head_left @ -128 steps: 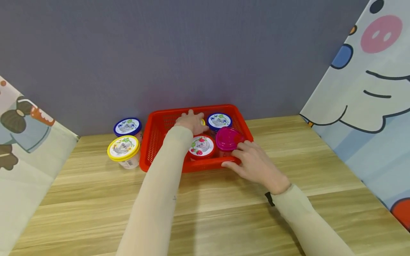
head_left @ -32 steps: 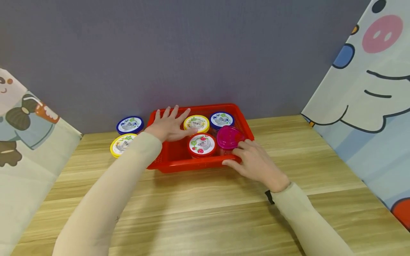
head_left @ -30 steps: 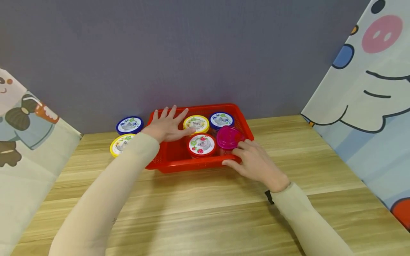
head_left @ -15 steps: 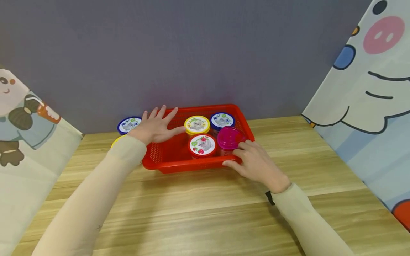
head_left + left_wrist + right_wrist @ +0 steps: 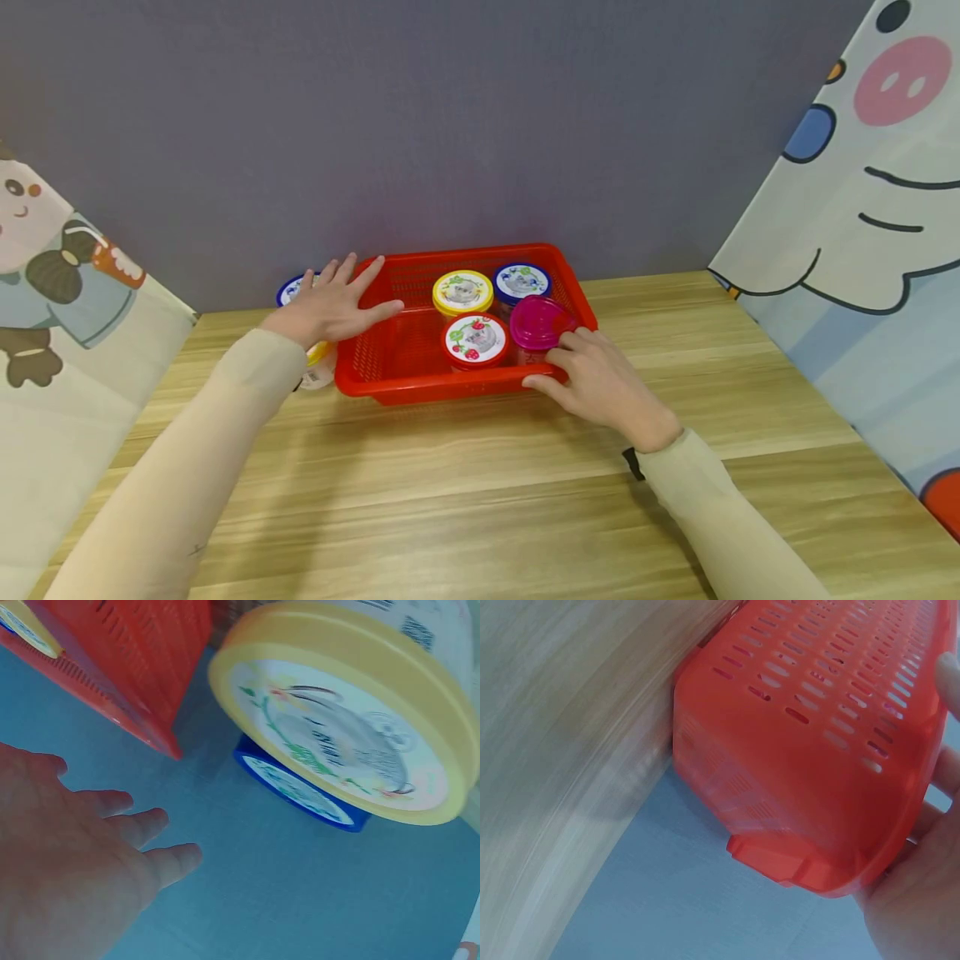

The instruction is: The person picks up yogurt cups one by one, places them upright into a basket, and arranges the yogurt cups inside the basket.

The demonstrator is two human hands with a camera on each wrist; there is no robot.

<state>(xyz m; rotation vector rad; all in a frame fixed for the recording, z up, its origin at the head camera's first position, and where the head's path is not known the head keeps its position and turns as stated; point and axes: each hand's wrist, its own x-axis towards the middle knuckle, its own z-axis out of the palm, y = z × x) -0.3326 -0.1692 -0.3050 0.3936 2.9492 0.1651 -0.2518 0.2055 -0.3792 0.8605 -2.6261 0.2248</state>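
My left hand (image 5: 324, 310) spread wide by left end of red plastic basket (image 5: 420, 388), my right hand (image 5: 600, 385) gripping its near right corner, four lidded tubs (image 5: 476, 339) inside.

We read this as a screened-off nook; the wider premises we cannot tell. Wood-grain table (image 5: 480, 508), plain grey panel (image 5: 465, 125) behind, cartoon-figure sheet (image 5: 52, 425) along the left, pig-snouted cartoon sheet (image 5: 855, 258) along the right.

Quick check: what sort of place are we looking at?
Probably a small staged tabletop booth, though the wider room is out of view. What suggests it: the wood-grain table, the plain grey panel upright behind the red basket, and the cartoon-printed sheets on either side.
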